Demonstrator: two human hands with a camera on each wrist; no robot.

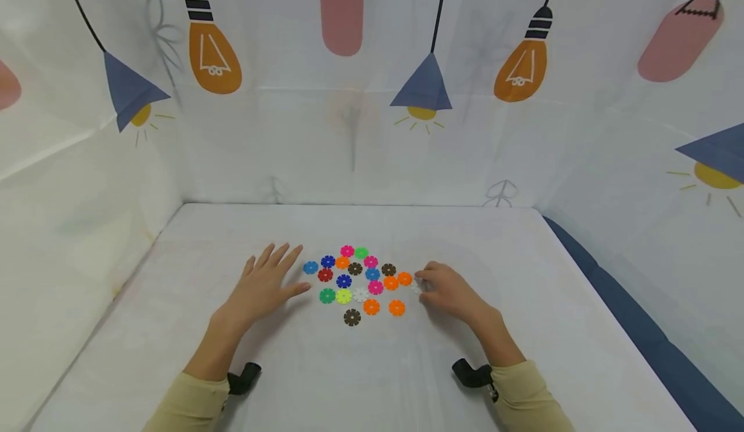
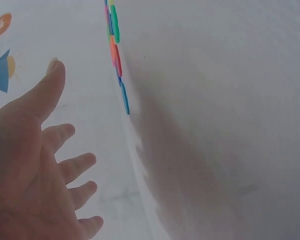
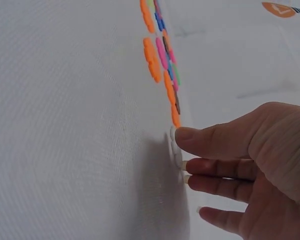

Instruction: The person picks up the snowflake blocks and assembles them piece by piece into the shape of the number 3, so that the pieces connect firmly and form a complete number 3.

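Several colourful notched plastic discs lie flat in a loose cluster on the white table (image 1: 325, 380). My left hand (image 1: 258, 290) is just left of them, fingers spread and holding nothing; a light blue disc (image 1: 310, 267) is nearest to it. In the left wrist view the palm of that hand (image 2: 25, 170) shows, with its shadow on the tabletop. On the cluster's right side, my right hand (image 1: 450, 295) pinches a white disc (image 3: 174, 145) between thumb and fingertips, low at the table. Beside that white disc lies an orange disc (image 1: 404, 279).
Another white disc (image 1: 360, 295) sits among the others, and a dark brown disc (image 1: 351, 317) lies closest to me. Behind the table hangs a white cloth wall (image 1: 279, 141) printed with lamps. Black wrist mounts (image 1: 244, 378) stick out at both sleeves.
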